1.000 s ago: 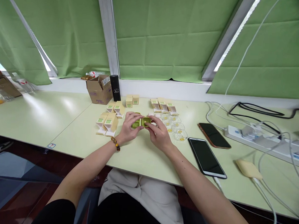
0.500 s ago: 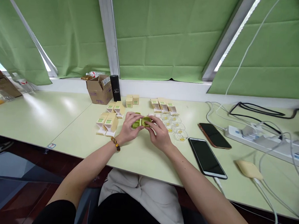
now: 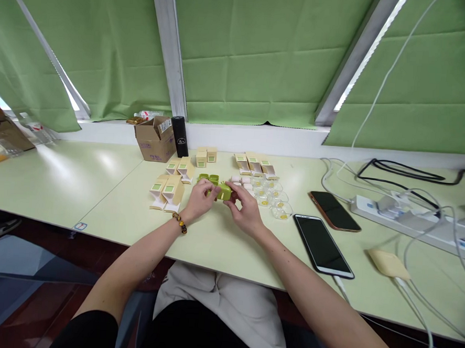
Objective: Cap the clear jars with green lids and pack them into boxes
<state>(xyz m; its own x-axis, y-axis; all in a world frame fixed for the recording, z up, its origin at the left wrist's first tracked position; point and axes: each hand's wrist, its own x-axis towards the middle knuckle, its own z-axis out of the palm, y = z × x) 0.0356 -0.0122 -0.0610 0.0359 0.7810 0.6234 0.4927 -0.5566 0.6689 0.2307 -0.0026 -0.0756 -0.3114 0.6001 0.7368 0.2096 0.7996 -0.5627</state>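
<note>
Between my two hands, above the table, is a small glossy green case [image 3: 224, 192] with a pale mark on its outer face. My left hand [image 3: 200, 199] pinches its left side with thumb and fingers. From the right, my right hand [image 3: 248, 211] grips the other side, its fingertips partly behind the case. Just beyond my left fingers, several green square pieces [image 3: 213, 178] lie on the table. Small whitish-pink pieces [image 3: 246, 180] and several clear plastic covers with yellow marks [image 3: 271, 195] lie beyond and beside my right hand.
Open cream boxes [image 3: 167, 190] stand left of my hands; more open boxes [image 3: 255, 165] and closed ones [image 3: 206, 155] stand farther back. A carton [image 3: 154, 143] and black cylinder [image 3: 179, 136] are near the wall. Phones [image 3: 322, 245], cables and a power strip [image 3: 411, 221] occupy the right.
The green case has turned over from its hollow side to its outer face. My left hand has moved slightly down, uncovering green pieces behind it.
</note>
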